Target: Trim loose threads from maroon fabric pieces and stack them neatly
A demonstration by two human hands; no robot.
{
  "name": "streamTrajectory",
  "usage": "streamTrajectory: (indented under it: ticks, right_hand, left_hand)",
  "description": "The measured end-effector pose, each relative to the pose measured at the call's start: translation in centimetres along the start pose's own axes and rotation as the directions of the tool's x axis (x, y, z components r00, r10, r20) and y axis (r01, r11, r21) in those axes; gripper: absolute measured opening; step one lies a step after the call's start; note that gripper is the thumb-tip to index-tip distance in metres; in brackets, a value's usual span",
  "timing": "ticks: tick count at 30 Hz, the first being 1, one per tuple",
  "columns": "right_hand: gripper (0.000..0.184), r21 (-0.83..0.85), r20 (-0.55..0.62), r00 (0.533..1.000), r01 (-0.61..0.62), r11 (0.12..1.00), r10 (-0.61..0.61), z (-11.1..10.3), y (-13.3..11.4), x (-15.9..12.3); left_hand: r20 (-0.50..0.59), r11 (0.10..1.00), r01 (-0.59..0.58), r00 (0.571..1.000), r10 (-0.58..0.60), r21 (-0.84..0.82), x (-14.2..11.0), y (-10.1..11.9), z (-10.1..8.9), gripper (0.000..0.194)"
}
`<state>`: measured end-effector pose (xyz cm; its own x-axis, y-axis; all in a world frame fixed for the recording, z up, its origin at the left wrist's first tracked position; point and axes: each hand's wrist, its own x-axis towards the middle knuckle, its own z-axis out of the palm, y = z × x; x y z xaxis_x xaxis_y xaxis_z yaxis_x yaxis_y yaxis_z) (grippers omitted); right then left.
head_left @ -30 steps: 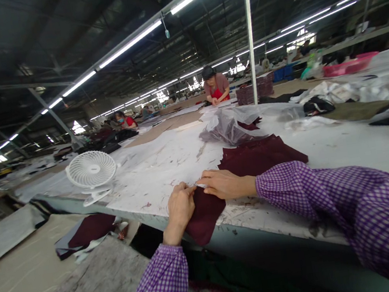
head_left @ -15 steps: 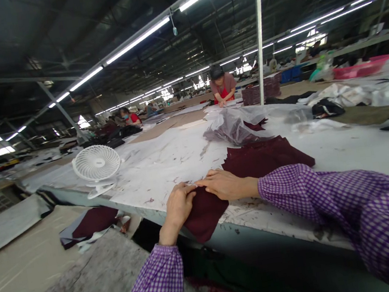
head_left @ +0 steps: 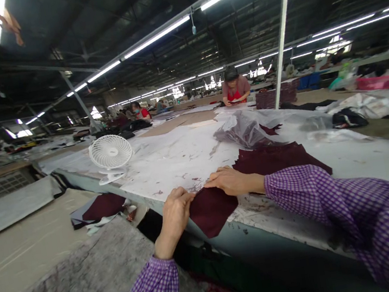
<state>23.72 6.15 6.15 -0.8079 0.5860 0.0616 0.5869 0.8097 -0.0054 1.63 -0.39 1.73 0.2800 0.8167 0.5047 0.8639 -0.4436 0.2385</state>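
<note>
A dark maroon piece of fabric [head_left: 213,211] lies at the table's near edge, with its lower corner hanging over. My left hand [head_left: 176,213] grips its upper left edge, thumb and fingers pressed together. At the upper edge, my right hand [head_left: 229,181] holds the same fabric with closed fingers, its fingertips partly hidden. A small gap separates the two hands. Just behind my right wrist is a stack of maroon fabric pieces [head_left: 273,157], partly covered by my purple checked sleeve.
A white fan [head_left: 110,152] stands on the white-covered table [head_left: 170,154] at left. Clear plastic sheeting [head_left: 241,129] lies behind the stack. More maroon fabric [head_left: 104,206] rests on the lower surface at left. Across the table a co-worker [head_left: 235,88] bends over.
The view has turned slightly left, so the surroundings sit further right. My hands have moved a little apart along the fabric's upper edge. The co-worker's hands have shifted.
</note>
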Motion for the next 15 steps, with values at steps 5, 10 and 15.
streamTrajectory:
  ticks: [5, 10, 15]
  right_hand:
    - [0.053, -0.130, 0.098, 0.995, 0.036, 0.991, -0.023, -1.7, -1.7, 0.6]
    - [0.042, -0.126, 0.110, 0.994, 0.038, 0.991, -0.024, -2.2, -1.9, 1.2]
    - [0.041, 0.256, 0.043, 0.999, -0.011, 0.966, 0.000, -1.4, 0.2, 2.6]
  left_hand:
    - [0.008, 0.998, -0.013, 1.000, 0.012, 0.063, 0.1, 0.3, 0.0, 0.031]
    - [-0.030, 1.000, 0.009, 1.000, -0.010, -0.022, -0.1, 0.3, 0.3, 0.030]
    - [-0.095, 0.994, 0.033, 0.995, -0.043, -0.101, -0.7, 0.2, 0.4, 0.030]
